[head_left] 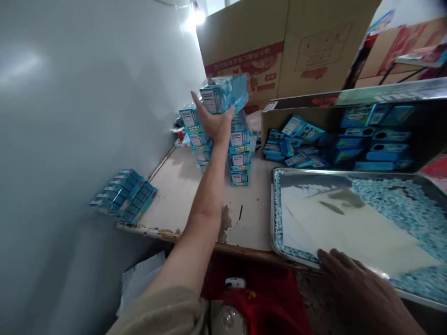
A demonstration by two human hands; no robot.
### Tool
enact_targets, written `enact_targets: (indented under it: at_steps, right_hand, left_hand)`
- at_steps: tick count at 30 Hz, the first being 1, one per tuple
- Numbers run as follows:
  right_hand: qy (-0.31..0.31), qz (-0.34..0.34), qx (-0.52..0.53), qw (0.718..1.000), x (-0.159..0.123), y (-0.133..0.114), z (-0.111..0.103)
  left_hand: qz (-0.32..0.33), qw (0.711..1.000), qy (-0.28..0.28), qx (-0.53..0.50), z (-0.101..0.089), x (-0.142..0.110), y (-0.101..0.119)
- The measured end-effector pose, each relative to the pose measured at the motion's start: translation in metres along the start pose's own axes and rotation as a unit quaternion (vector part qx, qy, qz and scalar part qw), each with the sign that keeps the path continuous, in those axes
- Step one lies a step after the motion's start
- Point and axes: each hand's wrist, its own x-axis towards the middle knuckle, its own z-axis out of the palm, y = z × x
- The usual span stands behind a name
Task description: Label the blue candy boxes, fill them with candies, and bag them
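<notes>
My left hand (213, 122) is raised at the end of its outstretched arm, holding a clear-wrapped pack of small blue boxes (218, 94) above two stacks. The left stack (198, 139) is partly covered by my hand and forearm. To its right stands the right stack (239, 160), with "Caramelo Macizo" printed on its packs. My right hand (352, 284) rests with extended fingers at the front rim of a metal tray (273, 209). Small pale blue and white pieces (398, 195) lie in that tray, partly under cream paper sheets (335, 228).
Another wrapped pack of blue boxes (127, 195) sits at the table's left edge, by the grey wall (70, 116). Loose blue boxes (300, 139) fill an open carton behind the tray. A large cardboard box (314, 42) stands at the back. The table (256, 218) has a chipped front edge.
</notes>
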Motion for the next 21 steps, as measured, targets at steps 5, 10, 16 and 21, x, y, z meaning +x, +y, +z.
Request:
enact_targets:
  at_steps: [5,10,16,21]
  right_hand:
    - [0.047,0.004,-0.050,0.998,-0.009,-0.005,0.024]
    - [0.057,0.015,-0.067,0.996,-0.013,-0.005,0.034]
    - [0.024,-0.017,-0.068,0.997,-0.016,0.004,0.027]
    - [0.016,-0.011,-0.068,0.998,-0.015,0.006,0.024]
  left_hand:
    - [-0.047,0.999,-0.018,0.010,0.055,-0.012,0.018]
    - [-0.069,0.997,-0.026,0.027,0.072,-0.039,0.017]
    - [-0.085,0.996,0.002,0.028,0.076,-0.051,0.016]
    - [-0.095,0.994,-0.010,0.045,0.069,-0.057,0.016]
